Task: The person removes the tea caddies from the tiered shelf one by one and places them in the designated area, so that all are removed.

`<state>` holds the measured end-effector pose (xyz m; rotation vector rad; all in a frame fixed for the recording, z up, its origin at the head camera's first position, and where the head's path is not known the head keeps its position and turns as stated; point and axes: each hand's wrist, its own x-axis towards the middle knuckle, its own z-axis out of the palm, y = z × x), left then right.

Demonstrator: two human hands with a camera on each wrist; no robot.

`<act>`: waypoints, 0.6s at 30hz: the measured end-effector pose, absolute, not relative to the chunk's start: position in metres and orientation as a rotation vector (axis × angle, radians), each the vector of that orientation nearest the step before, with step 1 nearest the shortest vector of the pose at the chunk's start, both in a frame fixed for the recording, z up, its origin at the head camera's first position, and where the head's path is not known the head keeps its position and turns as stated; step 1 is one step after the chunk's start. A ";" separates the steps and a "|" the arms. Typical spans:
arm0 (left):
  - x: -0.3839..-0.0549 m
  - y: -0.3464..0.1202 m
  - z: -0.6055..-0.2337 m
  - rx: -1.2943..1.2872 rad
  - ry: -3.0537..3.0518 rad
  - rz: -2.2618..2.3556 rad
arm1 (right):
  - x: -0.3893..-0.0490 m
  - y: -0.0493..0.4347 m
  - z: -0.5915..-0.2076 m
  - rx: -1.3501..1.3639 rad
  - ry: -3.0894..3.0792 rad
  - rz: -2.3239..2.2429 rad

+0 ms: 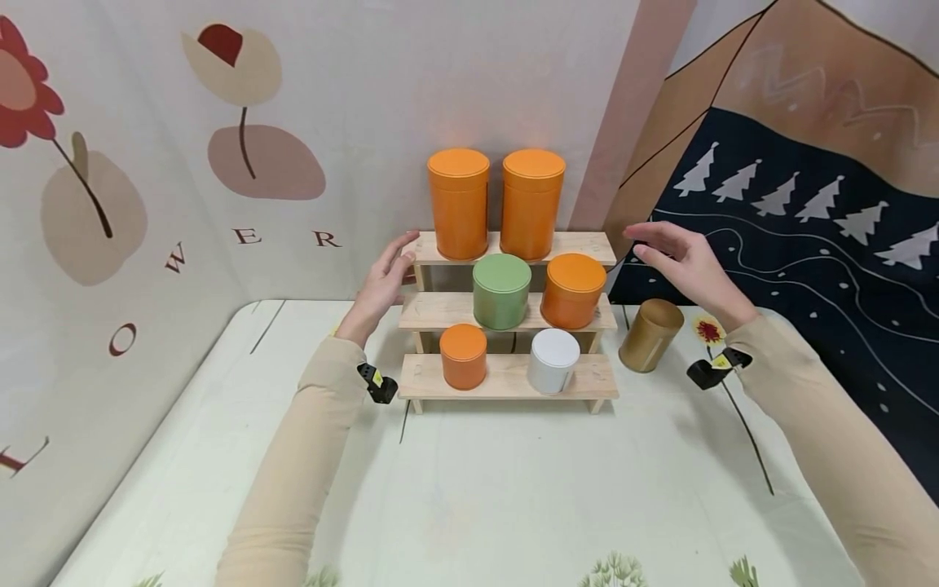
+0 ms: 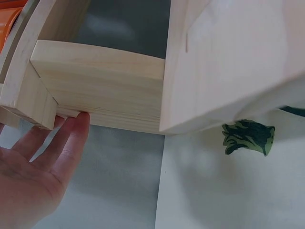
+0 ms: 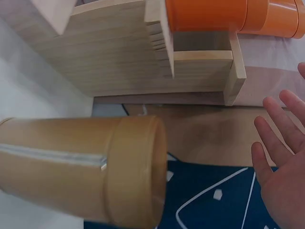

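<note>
A three-tier wooden stand holds round lidded tins. At its top left end is my left hand; the left wrist view shows that hand's fingertips touching the stand's side, fingers nearly straight. My right hand hovers to the right of the stand, apart from it, fingers extended and holding nothing. Two tall orange tins stand on the top tier. A green tin and an orange tin share the middle tier. Below them are a small orange tin and a white tin.
A gold tin stands on the table to the right of the stand, below my right hand. The pale tablecloth stretches in front. Printed cloth hangs close behind, with a dark tree-patterned cloth at right.
</note>
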<state>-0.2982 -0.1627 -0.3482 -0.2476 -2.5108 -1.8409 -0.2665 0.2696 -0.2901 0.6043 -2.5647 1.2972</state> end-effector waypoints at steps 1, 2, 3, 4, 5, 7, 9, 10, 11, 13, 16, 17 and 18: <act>-0.298 -0.163 -0.348 -0.245 -2.511 -1.842 | -0.269 0.267 -0.289 0.608 -2.567 1.294; -0.299 -0.163 -0.349 -0.244 -2.512 -1.841 | -0.271 0.265 -0.287 0.610 -2.572 1.284; -0.299 -0.163 -0.349 -0.243 -2.513 -1.840 | -0.273 0.262 -0.286 0.611 -2.577 1.278; -0.299 -0.163 -0.349 -0.241 -2.513 -1.839 | -0.275 0.260 -0.284 0.615 -2.580 1.270; -0.299 -0.163 -0.349 -0.243 -2.514 -1.836 | -0.277 0.258 -0.283 0.620 -2.583 1.263; -0.300 -0.162 -0.349 -0.244 -2.512 -1.833 | -0.281 0.253 -0.280 0.639 -2.582 1.256; -0.300 -0.162 -0.349 -0.245 -2.508 -1.831 | -0.285 0.249 -0.278 0.661 -2.573 1.263; -0.300 -0.162 -0.350 -0.246 -2.505 -1.832 | -0.286 0.247 -0.276 0.672 -2.566 1.267; -0.300 -0.162 -0.350 -0.247 -2.503 -1.831 | -0.288 0.245 -0.275 0.678 -2.561 1.271; -0.300 -0.162 -0.350 -0.245 -2.500 -1.832 | -0.290 0.242 -0.272 0.686 -2.554 1.276; -0.299 -0.162 -0.350 -0.238 -2.503 -1.829 | -0.293 0.237 -0.268 0.698 -2.544 1.284; -0.299 -0.162 -0.350 -0.235 -2.505 -1.829 | -0.293 0.235 -0.266 0.702 -2.542 1.286; -0.299 -0.162 -0.350 -0.232 -2.506 -1.830 | -0.294 0.233 -0.264 0.708 -2.539 1.290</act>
